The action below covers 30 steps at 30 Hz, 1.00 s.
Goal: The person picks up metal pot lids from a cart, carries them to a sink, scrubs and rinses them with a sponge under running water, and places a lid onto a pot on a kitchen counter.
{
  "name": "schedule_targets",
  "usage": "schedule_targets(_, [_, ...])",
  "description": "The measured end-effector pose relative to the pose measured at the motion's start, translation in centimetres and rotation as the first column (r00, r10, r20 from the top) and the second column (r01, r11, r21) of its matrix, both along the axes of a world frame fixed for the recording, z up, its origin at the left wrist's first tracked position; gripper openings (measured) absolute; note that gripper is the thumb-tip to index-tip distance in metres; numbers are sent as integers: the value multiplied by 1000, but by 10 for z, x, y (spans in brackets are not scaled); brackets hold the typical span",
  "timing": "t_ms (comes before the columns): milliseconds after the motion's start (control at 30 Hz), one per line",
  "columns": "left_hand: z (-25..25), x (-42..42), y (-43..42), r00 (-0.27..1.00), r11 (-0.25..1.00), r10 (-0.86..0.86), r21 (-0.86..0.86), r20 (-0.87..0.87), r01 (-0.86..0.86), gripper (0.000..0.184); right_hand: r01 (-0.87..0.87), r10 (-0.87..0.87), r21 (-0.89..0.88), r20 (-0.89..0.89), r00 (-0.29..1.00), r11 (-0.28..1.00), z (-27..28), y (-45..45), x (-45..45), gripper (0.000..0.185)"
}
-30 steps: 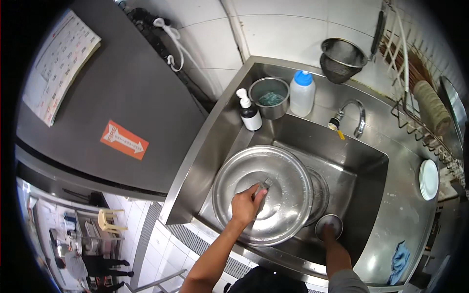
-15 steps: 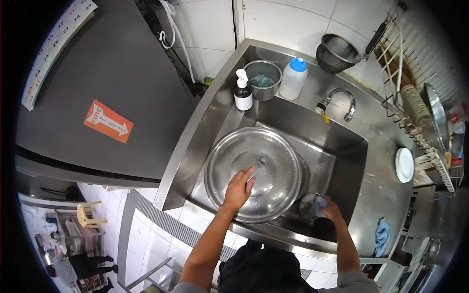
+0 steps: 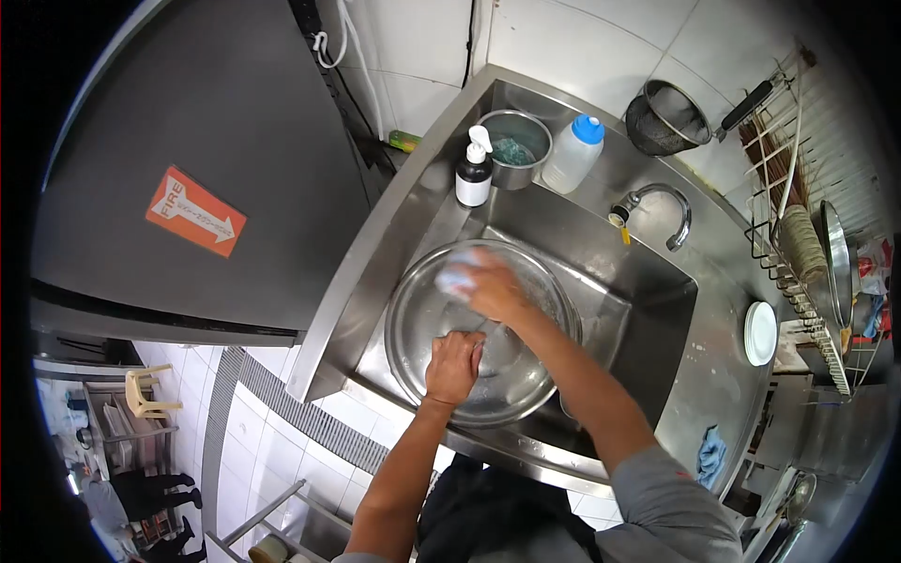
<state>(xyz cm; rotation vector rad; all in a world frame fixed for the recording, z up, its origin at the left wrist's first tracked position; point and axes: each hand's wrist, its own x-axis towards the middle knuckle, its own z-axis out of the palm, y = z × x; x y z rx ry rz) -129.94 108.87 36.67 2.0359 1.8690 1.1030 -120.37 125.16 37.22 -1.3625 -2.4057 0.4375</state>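
A large round metal lid [image 3: 422, 352] lies in the stainless steel sink [image 3: 648, 310]. My left hand [image 3: 454, 366] is closed around the handle at its middle; the fingers cover most of that handle. Over the far part of the lid, my right hand [image 3: 493, 286] presses a pale, whitish wad [image 3: 458, 274], smeared by motion, perhaps a sponge or cloth. My right forearm crosses above the lid's right side. Wet streaks show on the metal.
Along the sink's back stand a soap pump bottle [image 3: 474, 174], a metal pot [image 3: 518, 174] with green scrubbers, a blue-capped bottle [image 3: 572, 159], a strainer [image 3: 657, 127] and a faucet [image 3: 678, 220]. White plates [image 3: 759, 334] and a blue cloth [image 3: 711, 455] lie right. People stand lower left.
My right hand has moved from a small round container at the sink's front right up and left onto the lid, carrying the pale wad. My left hand stays at the handle.
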Motion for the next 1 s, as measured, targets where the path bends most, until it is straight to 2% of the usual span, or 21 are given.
schedule_targets(33, [0,0,-1,1000,999,4,-37,-14,-5,27,-305,304,-24,-32,952,952,1,2,-3,38])
schedule_targets(67, [0,-1,0,999,998,12,-66,-30,-14,28,-584,581,-29,-70,811,811,4,4,-6,35])
schedule_targets(133, [0,-2,1,1000,999,7,-44,-17,-8,28,-572,566,-3,-142,812,820,0,19,29,31])
schedule_targets(167, [0,-3,1,1000,1000,3,-20,-7,-3,29,-339,330,-91,-103,938,936,4,30,52,33])
schedule_targets(233, [1,-3,1,1000,1000,13,-10,-3,-13,29,-98,92,-164,-42,995,982,5,33,52,35])
schedule_targets(267, [2,-3,2,1000,1000,5,1,-3,-5,29,-323,318,-36,-105,942,946,-1,22,41,34])
schedule_targets(300, [3,-1,2,1000,1000,16,-1,-10,-16,29,-524,534,104,-141,834,846,1,16,31,34])
schedule_targets(333, [5,0,-1,999,999,26,-25,-25,-27,28,-531,540,103,-153,827,841,6,16,29,34])
schedule_targets(400, [8,0,0,997,997,51,-58,-61,-54,26,-603,574,-38,-264,775,797,21,24,30,34])
schedule_targets(433, [6,-1,0,998,998,38,-43,-46,-40,24,-612,582,-34,-273,766,790,16,30,32,34])
schedule_targets(533, [-7,-3,1,999,999,26,-25,-26,-27,25,-469,476,90,-116,871,879,9,48,41,38])
schedule_targets(567, [-10,-3,0,999,999,17,-29,-27,-18,26,-650,655,100,-201,729,754,6,37,44,34])
schedule_targets(600, [-9,-2,-2,1000,999,15,-40,-22,-16,26,-649,651,88,-204,731,756,4,39,44,34])
schedule_targets(667, [-3,-3,0,1000,999,16,-45,-23,-17,27,-537,507,-34,-287,813,843,6,59,39,30])
schedule_targets(700, [-3,-5,1,1000,999,13,-37,-26,-14,27,-477,478,52,-187,858,877,10,71,34,28])
schedule_targets(733, [-5,-4,-2,1000,999,-1,-50,6,2,27,-477,479,57,-185,858,877,12,65,26,28])
schedule_targets(800, [-7,-9,1,999,998,-34,-55,26,36,27,-682,647,16,-335,685,731,6,36,-7,24])
schedule_targets(867, [-9,-7,-2,1000,999,-28,-33,-10,28,27,-771,761,-49,-131,635,635,-2,-8,-47,22])
schedule_targets(900, [-14,-6,-3,998,1000,5,16,-61,-4,26,-769,766,-32,-68,640,639,5,-24,-70,24])
schedule_targets(933, [-11,-7,0,998,999,-32,32,-57,34,26,-767,767,-11,2,642,642,15,-29,-86,26])
schedule_targets(1000, [-2,-10,1,998,999,-34,-26,-52,33,25,-732,729,35,74,680,680,24,-19,-88,26])
